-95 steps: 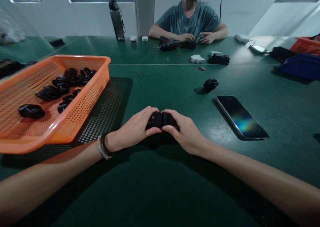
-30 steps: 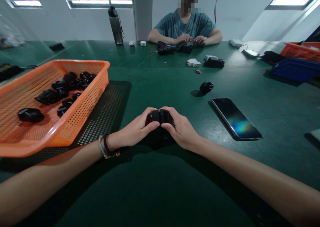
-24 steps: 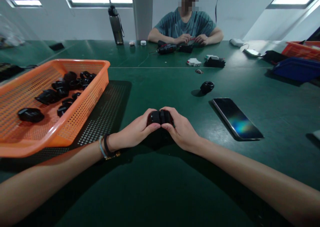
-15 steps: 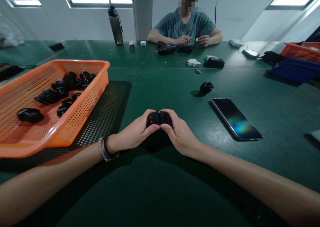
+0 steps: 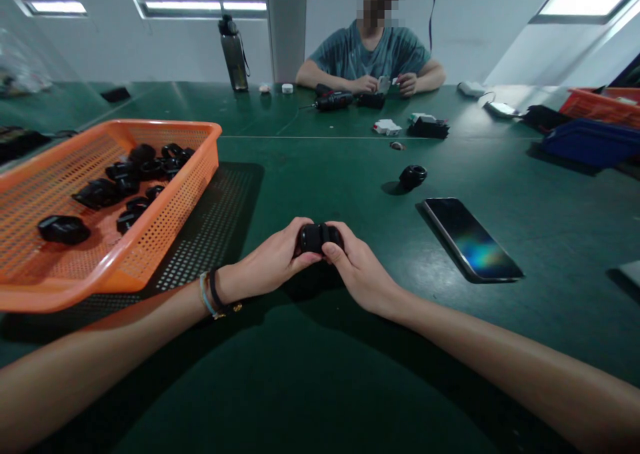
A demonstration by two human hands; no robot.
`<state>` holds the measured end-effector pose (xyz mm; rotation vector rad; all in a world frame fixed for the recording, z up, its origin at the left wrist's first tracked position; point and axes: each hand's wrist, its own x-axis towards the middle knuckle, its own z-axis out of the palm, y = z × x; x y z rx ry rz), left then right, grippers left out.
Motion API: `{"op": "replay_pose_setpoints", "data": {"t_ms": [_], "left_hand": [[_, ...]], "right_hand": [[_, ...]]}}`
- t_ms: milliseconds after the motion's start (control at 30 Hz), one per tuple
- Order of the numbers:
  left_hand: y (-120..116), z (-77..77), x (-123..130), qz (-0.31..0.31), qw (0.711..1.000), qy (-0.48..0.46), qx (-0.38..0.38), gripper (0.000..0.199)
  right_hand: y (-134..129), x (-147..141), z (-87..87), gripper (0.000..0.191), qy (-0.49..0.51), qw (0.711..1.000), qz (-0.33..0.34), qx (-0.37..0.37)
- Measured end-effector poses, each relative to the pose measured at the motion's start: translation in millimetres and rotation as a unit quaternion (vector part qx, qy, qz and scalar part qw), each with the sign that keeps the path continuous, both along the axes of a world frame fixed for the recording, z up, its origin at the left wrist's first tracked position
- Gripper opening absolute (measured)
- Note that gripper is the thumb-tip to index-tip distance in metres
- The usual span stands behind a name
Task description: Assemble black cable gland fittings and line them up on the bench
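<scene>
Between my two hands is a black ribbed cylindrical plastic part [image 5: 313, 238], held just above the green table [image 5: 320, 374]. My left hand [image 5: 280, 257] is closed round its left end, thumb along the near side. Closed on the right end is my right hand [image 5: 357, 264], its thumb pressed over the front. The fingers hide both ends of the part, and its exact kind does not show. A similar black ring-shaped part [image 5: 413, 176] lies on the table beyond my right hand.
An orange perforated basket [image 5: 135, 254] with several black parts stands at left. At right lies a phone [image 5: 473, 239]. Across the table sits a person [image 5: 373, 54], near a power drill [image 5: 333, 101] and a bottle [image 5: 233, 57]. A blue bin [image 5: 593, 144] is at far right.
My right thumb has shifted slightly up over the black part. Both hands keep their hold in nearly the same place.
</scene>
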<state>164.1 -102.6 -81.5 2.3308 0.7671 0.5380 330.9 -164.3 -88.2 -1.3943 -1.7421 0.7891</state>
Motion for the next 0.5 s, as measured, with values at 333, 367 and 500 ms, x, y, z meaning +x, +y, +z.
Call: {"op": "replay_pose_setpoints", "data": {"t_ms": [333, 367, 500], "left_hand": [[3.4, 3.1, -2.6, -0.023, 0.998, -0.036, -0.047, 0.041], [3.5, 2.8, -2.8, -0.031, 0.996, -0.052, -0.065, 0.044], [3.6, 1.8, -3.1, -0.047, 0.99, -0.078, -0.112, 0.049]], "right_hand": [[11.3, 9.5, -2.0, 0.047, -0.06, 0.993, 0.033, 0.098], [13.0, 11.2, -3.3, 0.05, -0.072, 0.989, 0.034, 0.128], [16.6, 15.5, -9.5, 0.053, -0.109, 0.971, 0.039, 0.211]]}}
